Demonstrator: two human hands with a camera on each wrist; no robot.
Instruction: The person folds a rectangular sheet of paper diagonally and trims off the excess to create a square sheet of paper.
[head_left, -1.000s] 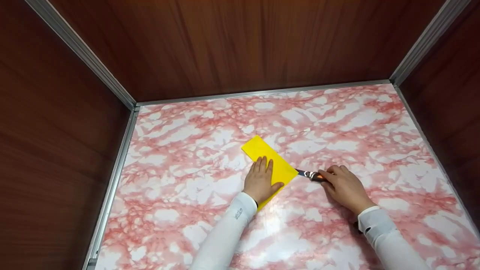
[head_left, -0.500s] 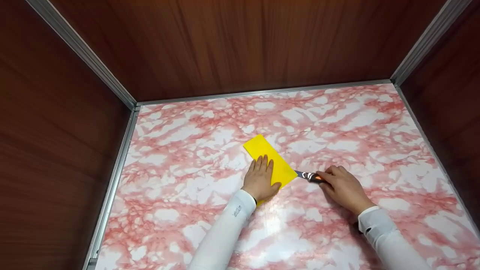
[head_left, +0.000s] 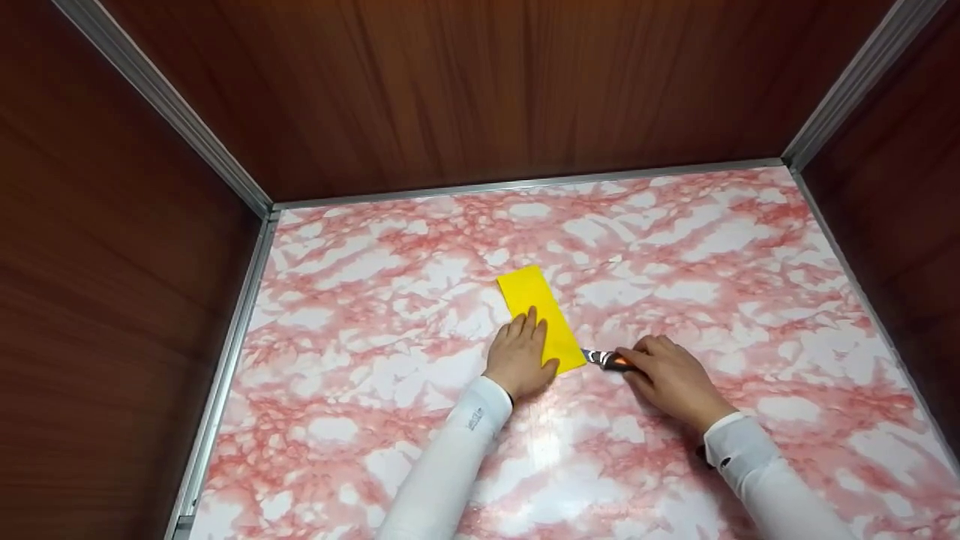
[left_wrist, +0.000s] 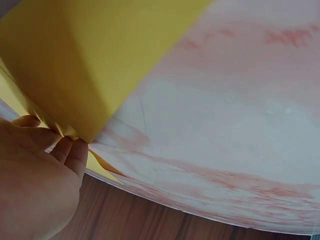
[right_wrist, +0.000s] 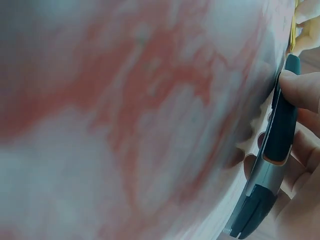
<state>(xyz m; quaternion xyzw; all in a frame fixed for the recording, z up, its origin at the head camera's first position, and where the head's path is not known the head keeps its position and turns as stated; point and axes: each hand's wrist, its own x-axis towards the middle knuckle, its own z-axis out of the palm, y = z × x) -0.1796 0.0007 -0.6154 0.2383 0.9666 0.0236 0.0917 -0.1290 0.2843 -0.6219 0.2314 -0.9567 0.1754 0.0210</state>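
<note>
My left hand [head_left: 519, 361] lies with its fingers straight on a folded sheet of yellow paper [head_left: 528, 289], pressing it to the table. In the left wrist view the fold's layers of yellow paper [left_wrist: 70, 45] part slightly near the fingertips. My right hand [head_left: 675, 382] grips a box cutter [head_left: 609, 360] with a black and orange handle. Its blade end meets the paper's lower right corner, the tip hidden there. In the right wrist view the box cutter [right_wrist: 280, 130] lies low along the table, thumb on its dark grip.
Under everything is a table [head_left: 360, 375] with a red and white marbled top. Dark wood panels [head_left: 480, 90] rise at the back and both sides. A metal rail [head_left: 525, 184] runs along the back edge.
The paper has turned to stand more upright in view, its right corner coming down and left. My right hand and the box cutter have shifted left and slightly nearer. My left hand has barely moved.
</note>
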